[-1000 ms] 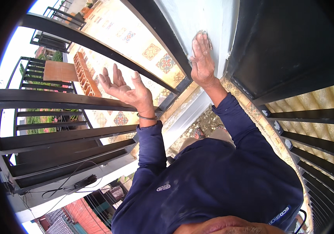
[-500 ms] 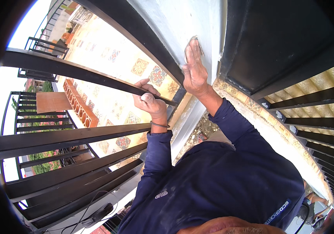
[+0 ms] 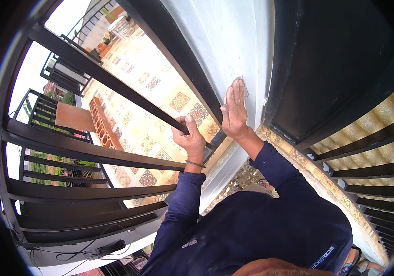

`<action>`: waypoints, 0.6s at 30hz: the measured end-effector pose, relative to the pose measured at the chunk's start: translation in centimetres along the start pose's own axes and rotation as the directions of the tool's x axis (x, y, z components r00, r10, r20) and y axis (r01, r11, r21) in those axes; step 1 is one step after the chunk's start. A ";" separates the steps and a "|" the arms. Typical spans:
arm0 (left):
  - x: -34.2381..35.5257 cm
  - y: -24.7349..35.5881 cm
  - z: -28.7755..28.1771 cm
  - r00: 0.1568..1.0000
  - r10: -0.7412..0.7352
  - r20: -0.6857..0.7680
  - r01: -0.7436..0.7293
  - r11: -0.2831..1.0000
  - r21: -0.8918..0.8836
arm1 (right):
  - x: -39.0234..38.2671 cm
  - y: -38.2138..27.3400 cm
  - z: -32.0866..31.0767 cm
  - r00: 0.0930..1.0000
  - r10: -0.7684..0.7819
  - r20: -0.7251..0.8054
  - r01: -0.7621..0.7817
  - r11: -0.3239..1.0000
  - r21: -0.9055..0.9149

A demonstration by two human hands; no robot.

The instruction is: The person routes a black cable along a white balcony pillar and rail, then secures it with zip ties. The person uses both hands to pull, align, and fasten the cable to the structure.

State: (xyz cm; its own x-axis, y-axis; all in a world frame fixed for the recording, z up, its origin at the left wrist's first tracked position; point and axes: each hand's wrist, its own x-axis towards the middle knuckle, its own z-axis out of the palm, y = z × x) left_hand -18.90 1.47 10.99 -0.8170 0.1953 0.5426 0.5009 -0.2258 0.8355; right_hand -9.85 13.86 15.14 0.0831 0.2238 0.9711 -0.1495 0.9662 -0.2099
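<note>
My left hand (image 3: 190, 137) is closed around a slim black metal bar (image 3: 132, 95) of the railing, thumb lying over it and a dark band at the wrist. To its right, my right hand (image 3: 234, 110) lies flat on a white post (image 3: 224, 41), fingers stretched out and pointing away from me. Pale dust coats the fingers. A thin edge shows beside the fingertips; whether a sheet lies under the palm I cannot make out.
Black railing bars (image 3: 100, 152) fan out on the left, with patterned floor tiles (image 3: 180, 102) and an orange pierced block (image 3: 102, 124) beyond. A black panel (image 3: 334, 69) stands right of the post, above more bars (image 3: 371, 170). Thin cables (image 3: 100, 248) hang at lower left.
My right hand has slid down the post, closer to me. My left hand now wraps the bar with its thumb over it. The whole view has shifted somewhat.
</note>
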 end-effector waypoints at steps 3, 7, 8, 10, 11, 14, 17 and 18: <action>0.0 0.4 0.3 0.998 0.042 -0.039 -0.040 0.998 0.044 | 4.8 1.1 1.1 0.999 0.001 0.034 -0.002 1.000 0.023; 0.0 1.0 0.6 0.998 0.040 -0.047 -0.037 0.997 0.065 | 12.9 2.9 3.9 0.998 -0.060 0.004 0.060 0.998 -0.026; 0.0 1.2 0.7 0.999 0.022 -0.048 -0.019 0.997 0.071 | 13.1 2.5 3.9 0.994 -0.106 -0.037 0.106 0.994 0.001; 0.1 1.4 0.8 0.998 0.026 -0.055 -0.022 0.997 0.073 | 11.6 1.2 3.0 0.998 -0.062 0.009 0.062 0.998 -0.002; 0.1 1.5 0.8 0.997 0.047 -0.061 -0.042 0.997 0.069 | 9.9 0.2 2.1 0.996 -0.088 0.000 0.088 0.996 0.003; 0.2 1.5 0.9 0.995 0.069 -0.076 -0.065 0.996 0.053 | 6.8 -0.8 0.8 0.998 -0.026 0.061 0.025 1.000 0.017; 0.1 1.4 0.9 0.997 0.048 -0.065 -0.047 0.999 0.020 | 10.2 0.4 1.8 0.997 -0.014 0.081 0.013 1.000 0.003; 0.1 1.4 0.9 0.997 0.039 -0.061 -0.038 0.999 0.017 | 12.9 1.2 2.6 0.993 -0.108 0.036 0.108 0.994 0.019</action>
State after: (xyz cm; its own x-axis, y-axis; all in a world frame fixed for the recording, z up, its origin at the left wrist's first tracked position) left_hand -18.08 2.00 12.28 -0.8128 0.1276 0.5683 0.5364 -0.2164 0.8157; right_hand -11.49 17.54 27.74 0.0629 0.1129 0.9916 -0.1581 0.9822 -0.1018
